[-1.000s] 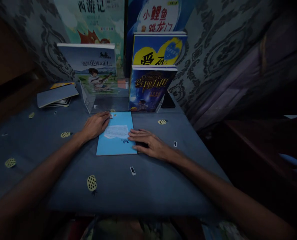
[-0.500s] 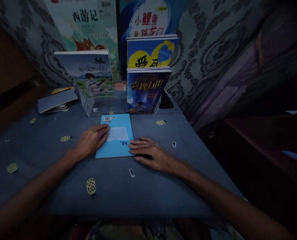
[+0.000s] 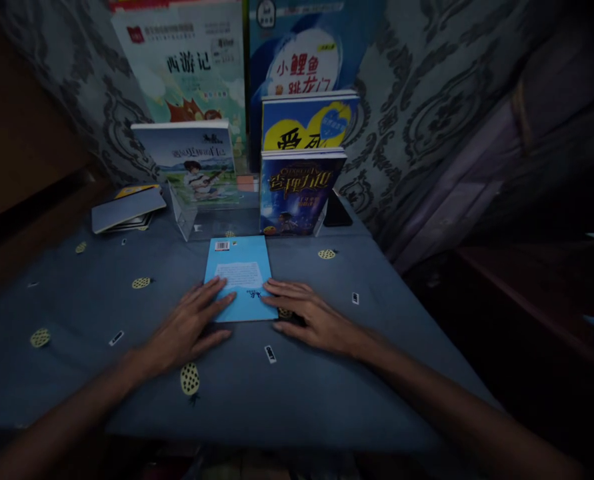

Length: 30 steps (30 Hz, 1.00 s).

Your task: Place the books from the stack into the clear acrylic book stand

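Note:
A light blue book lies flat on the cloth-covered table with its back cover up; a barcode and a block of text show on it. My left hand rests at the book's lower left edge, fingers spread, some fingertips on the cover. At the lower right edge, my right hand touches the cover with its fingertips, its fingers stretched out and its thumb apart on the cloth. Neither hand grips the book.
Beyond the book stands a clear acrylic rack holding several upright books, among them a dark blue one. A small pile of books lies at the back left. A black phone-like object is behind the rack's right side. A curtain hangs at the right.
My left hand has slid from the book's left side down to its lower left corner, fingers more spread. My right hand stays at the right edge. The view has shifted slightly.

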Motion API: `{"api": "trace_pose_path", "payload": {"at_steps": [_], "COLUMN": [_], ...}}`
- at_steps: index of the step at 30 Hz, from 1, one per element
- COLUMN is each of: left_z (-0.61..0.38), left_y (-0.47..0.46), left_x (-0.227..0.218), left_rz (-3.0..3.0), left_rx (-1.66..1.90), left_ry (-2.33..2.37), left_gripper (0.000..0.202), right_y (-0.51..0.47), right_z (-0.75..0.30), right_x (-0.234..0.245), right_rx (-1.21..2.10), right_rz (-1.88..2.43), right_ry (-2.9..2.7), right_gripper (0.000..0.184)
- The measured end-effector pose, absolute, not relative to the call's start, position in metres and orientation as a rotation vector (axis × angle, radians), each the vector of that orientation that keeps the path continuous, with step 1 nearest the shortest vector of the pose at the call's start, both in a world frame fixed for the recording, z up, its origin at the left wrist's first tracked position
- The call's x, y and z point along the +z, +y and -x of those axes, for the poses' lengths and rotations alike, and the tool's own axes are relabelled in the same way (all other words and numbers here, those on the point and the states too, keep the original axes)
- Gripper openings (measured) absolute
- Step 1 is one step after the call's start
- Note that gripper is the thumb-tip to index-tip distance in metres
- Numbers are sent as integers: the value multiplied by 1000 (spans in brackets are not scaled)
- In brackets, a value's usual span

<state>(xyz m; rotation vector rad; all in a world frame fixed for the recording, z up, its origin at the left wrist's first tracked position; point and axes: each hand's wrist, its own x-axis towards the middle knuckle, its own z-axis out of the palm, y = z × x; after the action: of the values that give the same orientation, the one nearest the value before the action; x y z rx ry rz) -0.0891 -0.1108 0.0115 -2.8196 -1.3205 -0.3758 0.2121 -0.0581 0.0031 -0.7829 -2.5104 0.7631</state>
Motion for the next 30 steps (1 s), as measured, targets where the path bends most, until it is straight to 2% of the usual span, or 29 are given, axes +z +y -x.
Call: {"api": "trace_pose_path", "payload": {"at_steps": [2, 5, 17, 21, 23, 26, 30], "left_z": [92, 92, 88, 82, 80, 78, 77], "left_y": [-109, -111, -176, -210, -225, -240, -245], "left_x": [10, 9, 20, 20, 16, 9, 6], "left_rz": [2776, 2778, 2859, 2849, 2807, 2734, 2698], "left_rx": [-358, -327, -333, -272, -278, -315, -417], "left_ry": [-1407, -1423, -1282, -1228, -1161, -1086, -1017], "left_gripper": [74, 79, 86, 94, 87, 70, 58], "right_y": [-54, -52, -126, -164, -181, -197, -201], "right_z": [-211, -208, -229, -243, -249, -251, -244], "right_x": [5, 8, 13, 17, 14, 1, -11], "right_rx": [757, 751, 688, 542, 444, 303, 161], "right_rz": [849, 895, 790, 721, 676, 647, 605], "right_ry": [-2552, -2599, -2659, -2686, -2695, -2697, -2577], "right_gripper": [64, 74, 71, 74, 74, 64, 54]}}
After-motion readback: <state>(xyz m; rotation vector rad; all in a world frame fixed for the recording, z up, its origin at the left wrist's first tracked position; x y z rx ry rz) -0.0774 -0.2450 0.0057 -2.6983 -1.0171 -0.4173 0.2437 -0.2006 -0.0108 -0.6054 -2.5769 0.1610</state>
